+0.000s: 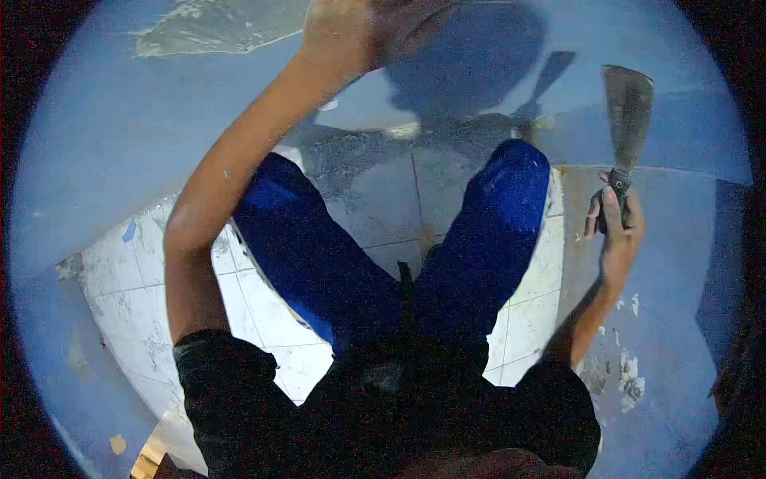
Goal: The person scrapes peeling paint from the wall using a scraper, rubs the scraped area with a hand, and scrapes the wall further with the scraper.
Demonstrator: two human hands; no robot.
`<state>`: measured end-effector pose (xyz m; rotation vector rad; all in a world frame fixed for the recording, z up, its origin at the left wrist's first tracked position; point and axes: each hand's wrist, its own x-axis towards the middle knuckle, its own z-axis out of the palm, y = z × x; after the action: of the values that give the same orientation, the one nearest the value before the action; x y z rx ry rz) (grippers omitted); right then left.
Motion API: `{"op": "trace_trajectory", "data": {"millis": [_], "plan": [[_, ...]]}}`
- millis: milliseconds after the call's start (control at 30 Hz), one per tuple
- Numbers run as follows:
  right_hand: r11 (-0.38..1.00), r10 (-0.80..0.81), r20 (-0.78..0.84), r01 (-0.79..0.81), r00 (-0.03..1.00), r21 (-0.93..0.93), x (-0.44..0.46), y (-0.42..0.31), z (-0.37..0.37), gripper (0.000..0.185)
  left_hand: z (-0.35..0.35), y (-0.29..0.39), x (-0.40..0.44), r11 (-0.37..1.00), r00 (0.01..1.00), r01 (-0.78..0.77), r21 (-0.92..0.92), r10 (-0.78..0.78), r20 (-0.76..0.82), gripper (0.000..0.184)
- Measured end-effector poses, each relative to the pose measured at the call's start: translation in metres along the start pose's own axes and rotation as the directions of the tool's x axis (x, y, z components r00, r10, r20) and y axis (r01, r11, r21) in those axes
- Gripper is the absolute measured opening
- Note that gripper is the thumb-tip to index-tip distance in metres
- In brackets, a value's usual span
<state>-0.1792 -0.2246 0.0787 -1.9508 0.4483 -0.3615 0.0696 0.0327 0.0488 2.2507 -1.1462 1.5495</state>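
Observation:
My right hand is closed around the dark handle of a putty knife. Its broad, flared blade points up and stands in front of the blue wall, where its shadow falls to the left. My left hand is raised to the wall at the top of the view, close to a peeled patch of bare grey-green surface. The fingers stretch to the right, partly blurred and cut off by the top edge. Nothing shows in that hand.
My bent legs in blue trousers are spread over a tiled floor marked with smudges. More blue wall lies on both sides, with flaked spots at the lower right. A yellowish object is at the lower left.

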Motion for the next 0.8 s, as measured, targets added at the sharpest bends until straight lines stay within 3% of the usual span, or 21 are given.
{"op": "trace_trajectory", "data": {"millis": [100, 133, 200, 267, 367, 433, 467, 533, 600, 633, 700, 767, 800], "plan": [[0.952, 0.023, 0.281, 0.065, 0.959, -0.300, 0.026, -0.003, -0.009, 0.018, 0.000, 0.000, 0.001, 0.995, 0.993, -0.100, 0.003, 0.099, 0.061, 0.049], [0.932, 0.020, 0.290, 0.087, 0.957, -0.352, 0.033, -0.005, 0.000, 0.016, 0.000, -0.001, -0.001, 0.990, 0.989, -0.136, 0.030, 0.133, 0.069, 0.049], [0.929, 0.013, 0.388, 0.132, 0.921, -0.346, 0.046, 0.008, 0.019, 0.016, 0.005, -0.005, -0.004, 0.972, 0.976, -0.213, 0.104, 0.207, 0.060, 0.049], [0.919, -0.007, 0.496, 0.202, 0.868, -0.340, 0.054, 0.028, 0.044, 0.016, 0.019, -0.005, -0.007, 0.978, 0.980, -0.192, 0.084, 0.196, -0.031, 0.051], [0.905, -0.065, 0.669, 0.326, 0.741, -0.274, 0.054, 0.077, 0.087, 0.018, 0.051, 0.014, -0.016, 0.994, 0.975, -0.097, -0.054, 0.084, -0.204, 0.058], [0.936, -0.085, 0.719, 0.303, 0.690, -0.181, 0.049, 0.096, 0.106, 0.027, 0.076, 0.015, -0.030, 0.991, 0.953, -0.129, 0.034, 0.133, -0.273, 0.063], [0.890, -0.105, 0.737, 0.394, 0.668, -0.231, 0.048, 0.103, 0.113, 0.029, 0.082, 0.016, -0.042, 0.989, 0.949, -0.127, 0.069, 0.142, -0.281, 0.066], [0.876, -0.101, 0.749, 0.415, 0.654, -0.245, 0.040, 0.119, 0.127, 0.032, 0.079, 0.011, -0.067, 0.978, 0.946, -0.137, 0.157, 0.176, -0.270, 0.071], [0.859, -0.191, 0.780, 0.486, 0.596, -0.161, 0.036, 0.116, 0.133, 0.032, 0.054, 0.001, -0.080, 0.985, 0.964, -0.145, 0.093, 0.162, -0.210, 0.068], [0.868, -0.192, 0.789, 0.476, 0.584, -0.142, 0.034, 0.109, 0.129, 0.031, 0.040, 0.007, -0.093, 0.992, 0.981, -0.121, -0.034, 0.115, -0.157, 0.063], [0.881, -0.173, 0.811, 0.456, 0.559, -0.126, 0.028, 0.090, 0.112, 0.031, 0.017, 0.029, -0.107, 0.978, 1.000, 0.007, -0.209, -0.002, 0.023, 0.059], [0.929, -0.088, 0.811, 0.341, 0.578, -0.142, 0.029, 0.066, 0.098, 0.030, 0.005, 0.038, -0.103, 0.953, 0.964, 0.149, -0.265, -0.081, 0.252, 0.061], [0.952, -0.041, 0.806, 0.268, 0.591, -0.148, 0.025, 0.055, 0.084, 0.030, 0.007, 0.044, -0.102, 0.954, 0.968, 0.141, -0.266, -0.077, 0.239, 0.064]]}}
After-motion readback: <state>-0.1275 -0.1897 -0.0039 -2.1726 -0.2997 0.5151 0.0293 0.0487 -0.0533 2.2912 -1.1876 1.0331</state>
